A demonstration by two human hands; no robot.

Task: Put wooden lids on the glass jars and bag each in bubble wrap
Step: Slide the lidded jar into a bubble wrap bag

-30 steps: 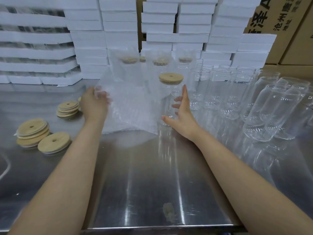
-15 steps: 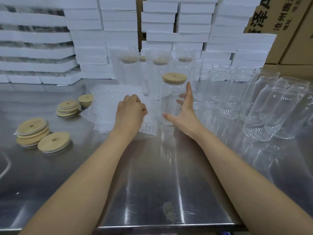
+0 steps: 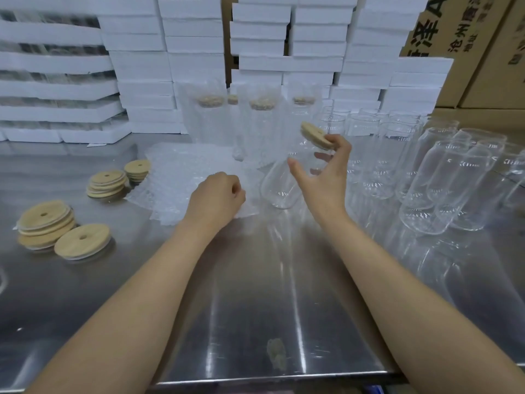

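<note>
I see the steel counter [image 3: 255, 294], with white foam boxes [image 3: 142, 66] stacked along its far edge. Empty jars [image 3: 443, 189] crowd the right side. Bubble wrap [image 3: 181, 177] lies flat in the middle. My left grip [image 3: 216, 194] rests on its near edge with fingers curled (whether it pinches a sheet, I cannot tell). Just right, one glass jar [image 3: 279, 189] stands tilted with its base on the counter. My right grip [image 3: 326, 177] hooks curled fingers over its wooden lid [image 3: 314, 135]. Spare lids [image 3: 45, 223] are piled at the left.

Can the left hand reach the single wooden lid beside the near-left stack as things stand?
Probably yes: the lid lies uncovered on the table, nothing between it and the left hand, which seems to grip bubble wrap.
</note>
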